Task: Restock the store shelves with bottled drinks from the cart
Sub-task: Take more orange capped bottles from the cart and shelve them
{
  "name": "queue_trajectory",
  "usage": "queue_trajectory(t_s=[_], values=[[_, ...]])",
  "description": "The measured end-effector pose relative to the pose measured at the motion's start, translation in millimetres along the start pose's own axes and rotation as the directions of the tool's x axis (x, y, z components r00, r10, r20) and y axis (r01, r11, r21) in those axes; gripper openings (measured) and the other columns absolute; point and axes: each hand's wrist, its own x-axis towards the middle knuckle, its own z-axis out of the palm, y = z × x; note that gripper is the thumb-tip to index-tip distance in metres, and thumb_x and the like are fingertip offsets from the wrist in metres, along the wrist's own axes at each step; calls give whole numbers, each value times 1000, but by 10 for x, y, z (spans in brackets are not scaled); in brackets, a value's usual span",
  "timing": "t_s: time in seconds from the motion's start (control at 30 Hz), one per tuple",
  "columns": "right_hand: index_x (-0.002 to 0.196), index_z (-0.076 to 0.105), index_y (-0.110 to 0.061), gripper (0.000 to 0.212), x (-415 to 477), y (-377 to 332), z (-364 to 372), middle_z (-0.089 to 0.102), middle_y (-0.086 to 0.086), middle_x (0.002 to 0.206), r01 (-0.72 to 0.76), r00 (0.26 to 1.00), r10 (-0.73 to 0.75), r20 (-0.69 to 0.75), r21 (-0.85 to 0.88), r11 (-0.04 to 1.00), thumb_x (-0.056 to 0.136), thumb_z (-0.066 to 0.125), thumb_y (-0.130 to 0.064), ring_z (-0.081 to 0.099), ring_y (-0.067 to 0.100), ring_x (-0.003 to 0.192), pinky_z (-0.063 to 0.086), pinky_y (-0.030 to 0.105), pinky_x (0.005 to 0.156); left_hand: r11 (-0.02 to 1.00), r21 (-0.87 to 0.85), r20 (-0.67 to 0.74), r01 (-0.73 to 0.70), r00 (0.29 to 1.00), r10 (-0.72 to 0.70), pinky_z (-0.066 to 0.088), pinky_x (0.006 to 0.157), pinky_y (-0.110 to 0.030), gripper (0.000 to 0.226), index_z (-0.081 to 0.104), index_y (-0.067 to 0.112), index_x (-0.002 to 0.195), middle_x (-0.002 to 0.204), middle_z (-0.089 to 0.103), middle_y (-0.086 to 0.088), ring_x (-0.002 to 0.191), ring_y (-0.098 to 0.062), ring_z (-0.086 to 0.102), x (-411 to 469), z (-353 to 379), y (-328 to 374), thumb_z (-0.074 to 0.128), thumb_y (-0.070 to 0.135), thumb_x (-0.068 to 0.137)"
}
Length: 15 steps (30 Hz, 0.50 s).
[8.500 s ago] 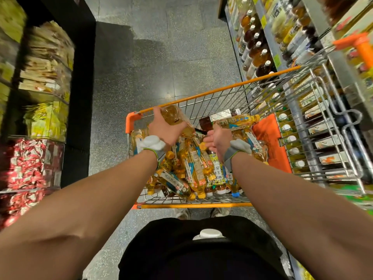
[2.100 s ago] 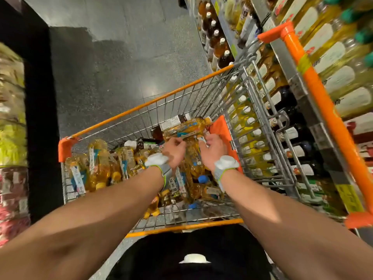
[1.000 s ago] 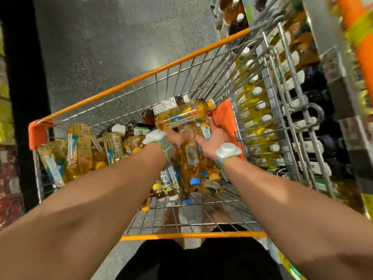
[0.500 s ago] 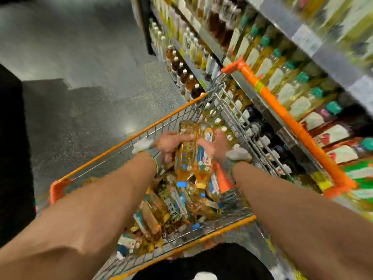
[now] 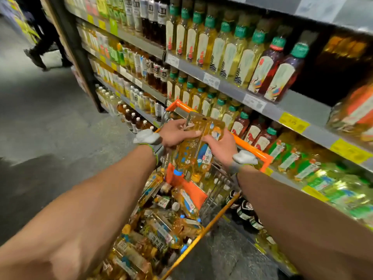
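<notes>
The left hand [image 5: 175,134] and the right hand [image 5: 219,147] clasp a bundle of amber bottles [image 5: 191,152], fingers curled round it from 9 and 3 o'clock. It hangs caps-down (one blue) over the cart [image 5: 253,149], whose load lies at 6 o'clock. Stocked shelves [image 5: 228,85] span 12 to 3 o'clock.
</notes>
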Motion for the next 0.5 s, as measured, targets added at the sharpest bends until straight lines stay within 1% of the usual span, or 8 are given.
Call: queue_trajectory(t_s=[0.07,0.1,0.17,0.23,0.27,0.33,0.43,0.5], values=[[109,59,-33,54,-18,-15,-347,69,-11,102,22,998,-22,-62,5,1000,63,71,-58,65,16,93,52,37,78,999,-11,48,-42,998,43,56,72,-21,29,74,34,103,84,76,15,71,1,71,38,197,290,87,41,78],[108,59,-33,52,-9,-39,-364,69,-13,100,43,996,-42,-74,2,999,63,72,-58,66,13,92,52,35,76,999,5,54,-45,998,44,57,75,-23,43,72,29,118,94,77,10,74,-2,71,57,193,322,86,41,79],[105,59,-34,49,-67,-45,-700,68,-16,98,72,985,-69,-160,10,997,64,73,-55,65,11,91,50,32,77,1000,-24,91,-16,996,18,58,79,-33,70,58,16,141,122,72,-9,92,-22,73,52,464,607,86,36,79],[109,59,-31,50,-127,-21,-985,68,-12,102,87,971,-88,-223,-12,996,66,75,-52,64,16,94,48,31,80,998,-63,130,-7,991,16,55,86,-41,71,55,14,143,130,67,-16,108,-38,69,-4,732,811,86,29,81],[110,58,-29,50,-171,-2,-1135,68,-11,102,94,965,-99,-245,-31,995,68,76,-51,64,18,95,47,31,80,997,-81,137,-2,990,13,57,88,-44,70,53,14,143,130,66,-17,111,-39,68,-35,871,905,85,27,82],[106,55,-33,45,-322,64,-1479,65,-17,95,101,952,-108,-286,-41,994,71,78,-49,62,17,92,44,29,77,995,-98,170,8,985,9,60,72,-39,63,54,14,140,123,69,-16,96,-34,71,-166,1182,1099,83,21,85],[117,56,-34,53,-517,140,-1790,65,-20,95,103,948,-101,-303,-11,995,71,81,-44,63,13,89,44,26,74,980,-190,227,49,974,-5,56,51,-33,23,65,12,112,107,69,-12,68,-26,73,-276,1448,1283,72,14,90],[124,56,-33,63,-666,241,-2006,71,-6,105,56,961,-19,-277,124,991,66,81,-32,69,21,95,56,40,80,946,-308,237,97,971,-23,57,46,-35,15,64,13,99,101,63,-9,56,-23,70,-421,1701,1428,62,27,95]])
